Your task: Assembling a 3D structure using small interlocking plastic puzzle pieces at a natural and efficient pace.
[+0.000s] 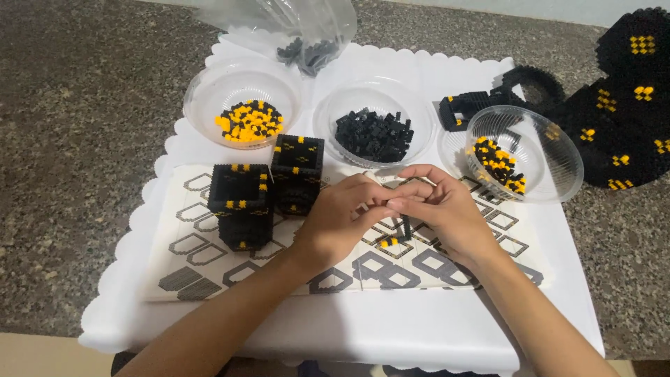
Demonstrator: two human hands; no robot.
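My left hand [338, 223] and my right hand [443, 209] meet fingertip to fingertip over the printed instruction sheet [202, 269]. Between the fingers they pinch a small black and yellow brick piece [398, 234], mostly hidden by the fingers. Two hollow black towers with yellow dots stand just left of my left hand: one nearer [241, 206], one farther back [296, 171]. Beyond the hands sit a clear bowl of black bricks [373, 136], a bowl of mixed yellow and black bricks [251, 120] at the left and a tilted bowl [520, 153] with yellow and black bricks at the right.
A scalloped white tray [391, 324] carries everything, on a speckled stone counter [77, 146]. A clear plastic bag [300, 31] with black bricks lies at the back. A large black assembled piece with yellow patches [624, 119] and a smaller black frame [464, 108] lie at the right.
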